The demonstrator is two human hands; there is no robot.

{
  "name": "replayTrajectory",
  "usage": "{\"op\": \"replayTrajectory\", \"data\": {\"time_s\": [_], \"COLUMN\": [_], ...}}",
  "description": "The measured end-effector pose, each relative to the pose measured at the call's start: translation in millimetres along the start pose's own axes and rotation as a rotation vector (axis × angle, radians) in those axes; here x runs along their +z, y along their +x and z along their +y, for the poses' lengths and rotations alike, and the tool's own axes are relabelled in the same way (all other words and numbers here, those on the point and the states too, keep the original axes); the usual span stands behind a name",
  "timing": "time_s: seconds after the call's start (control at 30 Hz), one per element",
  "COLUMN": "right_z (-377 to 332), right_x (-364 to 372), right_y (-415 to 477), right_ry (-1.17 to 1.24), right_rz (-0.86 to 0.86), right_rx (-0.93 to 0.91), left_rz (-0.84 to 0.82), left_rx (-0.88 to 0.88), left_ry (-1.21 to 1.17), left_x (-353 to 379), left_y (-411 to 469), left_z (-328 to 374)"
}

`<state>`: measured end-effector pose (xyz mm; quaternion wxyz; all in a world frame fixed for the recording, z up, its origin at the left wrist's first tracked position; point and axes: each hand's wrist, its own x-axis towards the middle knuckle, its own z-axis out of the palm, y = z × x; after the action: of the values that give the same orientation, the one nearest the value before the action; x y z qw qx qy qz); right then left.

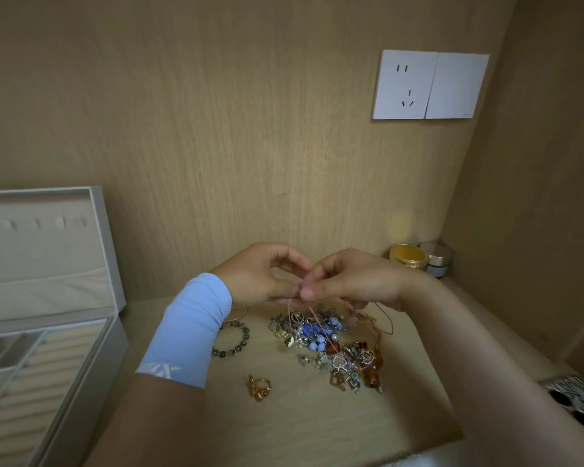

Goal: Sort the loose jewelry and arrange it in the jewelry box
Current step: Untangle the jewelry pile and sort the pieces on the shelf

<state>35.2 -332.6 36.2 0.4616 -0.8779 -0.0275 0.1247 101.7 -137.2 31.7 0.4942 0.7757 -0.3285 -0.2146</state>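
On the near part of the light wooden desk (300,423), a small ornate gold ring (259,388) lies by itself, and a black-and-white patterned item (573,396) shows at the near right edge. At the near left stands the open pale-grey jewelry box (81,382), with rows of cream ribbed cushion in its tray and small divided compartments further left. Its padded lid (48,251) is raised upright at the far side. Just beyond the ring, right of centre, is the tangled heap of loose jewelry (331,345): blue beads, heart-shaped charms, amber-brown pieces and fine chains. To the left of the heap lies a round bracelet of grey-brown beads (236,342), partly hidden under the light-blue sleeve (189,332) on the left wrist. Above the far side of the heap the left hand (260,281) and the right hand (351,281) meet fingertip to fingertip, fingers curled. Both pinch a thin pink cord (312,315) that hangs from the pinch down into the heap. In the far right corner a gold-lidded round jar (408,257) stands just beside a small silver-lidded jar (437,259). High on the far wood-grain wall is a white wall socket plate (430,85).
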Motion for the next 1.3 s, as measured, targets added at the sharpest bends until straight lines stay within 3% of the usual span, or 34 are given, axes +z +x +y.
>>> {"op": "replayTrajectory", "data": {"time_s": [0.1,0.23,0.53,0.63,0.7,0.77,0.83,0.97,1.1,1.2,1.3], "right_z": [-0.1,1.6,-0.9,1.2,2.1,1.1,-1.4,-8.8,-8.2,-3.7,2.3], "right_x": [4.7,-2.1,-25.2,-29.1,-31.4,-32.5,-31.1,-25.3,-27.5,-32.9,-39.0], "right_y": [1.4,0.6,-14.2,-17.0,-18.5,-19.8,-19.7,-17.1,-18.1,-23.2,-27.8], "right_ry": [0.055,0.052,0.096,0.108,0.093,0.083,0.108,0.209,0.321,0.299,0.179], "right_rz": [-0.111,-0.026,0.107,0.135,0.164,0.182,0.173,0.179,0.168,0.109,0.103], "right_rx": [0.034,0.014,-0.025,-0.05,-0.082,-0.107,-0.127,-0.166,-0.178,-0.156,-0.13], "left_rz": [0.051,0.03,-0.171,-0.17,-0.17,-0.135,-0.015,0.124,0.304,0.407,0.427], "left_rx": [0.013,0.011,-0.101,-0.162,-0.21,-0.197,-0.12,0.021,0.114,0.156,0.24], "left_ry": [-0.052,-0.205,-0.101,-0.074,0.086,0.456,0.521,-0.047,-0.195,-0.476,-0.913], "left_x": [-1.1,0.1,5.8,6.7,8.1,7.8,13.2,29.6,36.4,32.7,22.1], "left_y": [0.4,-0.4,-1.2,0.2,-1.3,-1.9,-2.7,2.6,6.1,8.7,11.1], "left_z": [-1.7,-0.6,-8.6,-6.8,1.8,14.3,28.5,40.3,36.8,35.5,37.2]}}
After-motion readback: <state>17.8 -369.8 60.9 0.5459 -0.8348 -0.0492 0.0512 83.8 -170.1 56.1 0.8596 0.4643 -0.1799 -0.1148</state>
